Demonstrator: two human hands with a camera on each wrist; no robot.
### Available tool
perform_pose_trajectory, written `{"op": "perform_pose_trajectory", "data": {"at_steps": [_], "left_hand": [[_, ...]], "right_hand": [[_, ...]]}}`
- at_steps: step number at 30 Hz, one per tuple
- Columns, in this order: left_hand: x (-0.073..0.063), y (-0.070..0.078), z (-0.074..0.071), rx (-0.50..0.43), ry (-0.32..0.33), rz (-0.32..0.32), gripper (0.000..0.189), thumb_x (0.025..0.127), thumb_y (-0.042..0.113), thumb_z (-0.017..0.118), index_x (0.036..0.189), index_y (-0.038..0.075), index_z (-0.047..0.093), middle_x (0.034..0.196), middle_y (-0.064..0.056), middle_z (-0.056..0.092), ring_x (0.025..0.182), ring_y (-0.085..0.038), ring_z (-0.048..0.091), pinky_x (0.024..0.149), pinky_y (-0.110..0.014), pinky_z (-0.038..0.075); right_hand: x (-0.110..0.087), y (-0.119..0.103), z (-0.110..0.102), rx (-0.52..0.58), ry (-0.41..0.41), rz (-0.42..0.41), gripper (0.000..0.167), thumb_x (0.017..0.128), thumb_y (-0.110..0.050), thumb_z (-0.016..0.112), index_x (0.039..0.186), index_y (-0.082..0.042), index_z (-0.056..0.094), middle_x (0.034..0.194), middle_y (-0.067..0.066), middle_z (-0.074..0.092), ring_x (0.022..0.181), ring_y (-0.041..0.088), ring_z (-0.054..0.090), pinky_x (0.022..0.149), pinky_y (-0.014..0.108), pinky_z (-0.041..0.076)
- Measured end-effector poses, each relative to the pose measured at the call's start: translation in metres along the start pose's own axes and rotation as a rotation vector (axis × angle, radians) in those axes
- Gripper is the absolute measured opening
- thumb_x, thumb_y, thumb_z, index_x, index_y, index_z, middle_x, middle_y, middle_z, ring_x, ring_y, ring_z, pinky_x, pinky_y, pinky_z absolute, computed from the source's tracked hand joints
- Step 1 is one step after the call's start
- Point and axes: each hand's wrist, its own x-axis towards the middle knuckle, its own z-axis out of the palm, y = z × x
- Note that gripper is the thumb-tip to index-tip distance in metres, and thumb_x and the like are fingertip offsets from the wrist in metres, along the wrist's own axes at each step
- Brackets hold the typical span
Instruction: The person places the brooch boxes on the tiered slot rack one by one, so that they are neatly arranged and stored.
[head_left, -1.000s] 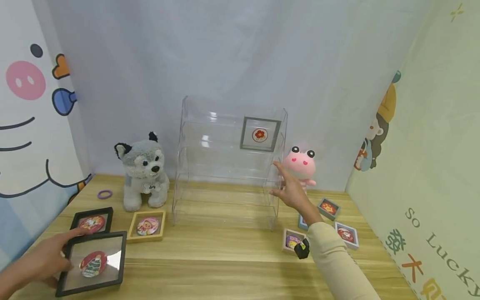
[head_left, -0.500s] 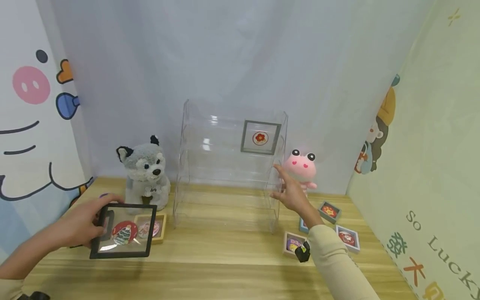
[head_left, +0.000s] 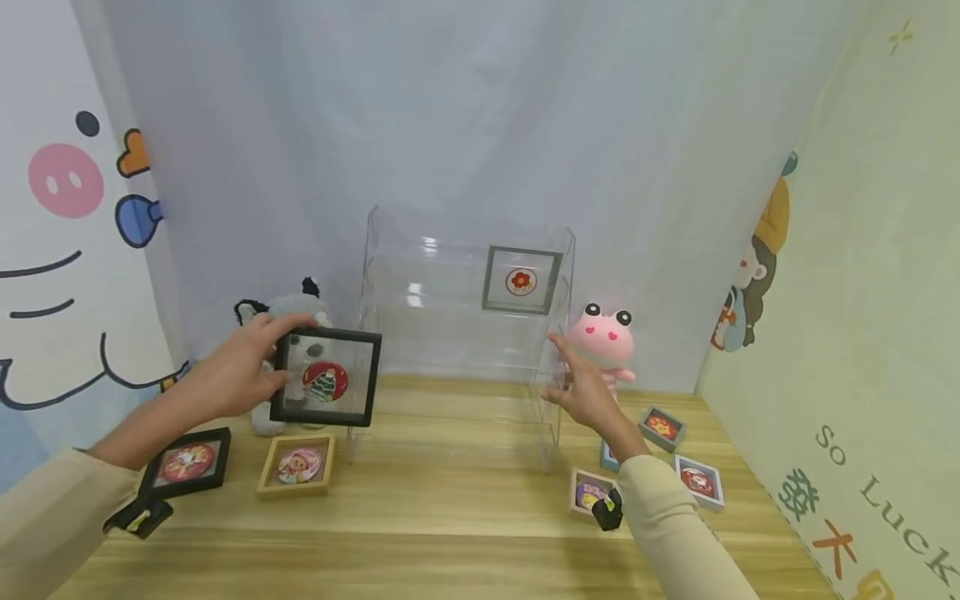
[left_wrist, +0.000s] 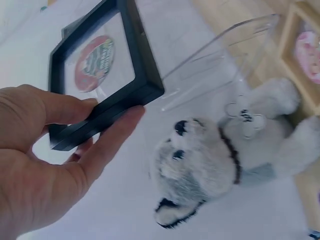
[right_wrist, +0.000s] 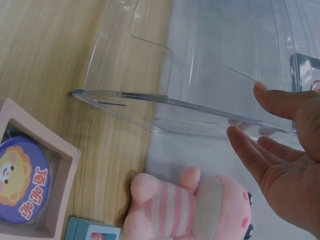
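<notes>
My left hand (head_left: 243, 367) pinches a black square frame (head_left: 326, 382) by its left side, thumb on one face and fingers on the other. Inside the frame's clear pane is a red round badge with a Christmas tree. It is raised in front of the grey husky plush (head_left: 288, 308), overlapping the left edge of a clear acrylic tiered rack (head_left: 453, 333). At the rack's right side panel (right_wrist: 165, 99), my right hand (head_left: 588, 396) holds on, thumb inside and fingers outside. A grey frame (head_left: 522, 281) with a red flower badge stands high on the rack's right.
A pink frog-like plush (head_left: 602, 337) sits right of the rack. Small framed badges lie on the wooden table (head_left: 450, 517): a black frame (head_left: 187, 462) and yellow frame (head_left: 297, 467) at left, pink (head_left: 590, 492), white (head_left: 699, 482) and grey (head_left: 662, 427) ones at right.
My left hand has lifted the black Christmas-tree frame off the table and carried it up and rightward to the rack's left edge. My right hand stays at the side panel.
</notes>
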Motion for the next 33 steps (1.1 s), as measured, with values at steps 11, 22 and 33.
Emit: {"op": "perform_pose_trajectory", "data": {"at_steps": [11,22,33], "left_hand": [[0.063,0.024,-0.005,-0.011,0.143,0.081,0.064,0.09,-0.004,0.066,0.147,0.012,0.043,0.112,-0.026,0.049,0.087,-0.036,0.053,0.066,-0.043,0.042],[0.118,0.039,0.001,-0.032,0.227,0.136,0.062,0.092,-0.005,0.065,0.147,0.015,0.044,0.111,-0.024,0.048,0.08,-0.031,0.046,0.067,-0.042,0.039],[0.16,0.042,0.008,-0.068,0.301,0.185,0.061,0.09,-0.009,0.064,0.145,0.014,0.047,0.107,-0.022,0.045,0.081,-0.031,0.044,0.069,-0.042,0.039]], "right_hand": [[0.001,0.0,0.001,-0.013,0.011,-0.008,0.091,0.084,-0.002,0.078,0.158,-0.016,0.028,0.155,0.028,0.036,0.114,0.051,0.061,0.083,0.052,0.057],[0.0,0.001,0.001,0.0,0.005,0.015,0.091,0.084,-0.001,0.077,0.158,-0.016,0.027,0.156,0.027,0.034,0.116,0.052,0.06,0.083,0.051,0.058],[0.001,0.003,0.002,-0.008,0.004,0.02,0.09,0.085,-0.001,0.077,0.158,-0.018,0.027,0.157,0.026,0.034,0.117,0.052,0.059,0.083,0.051,0.058]]}}
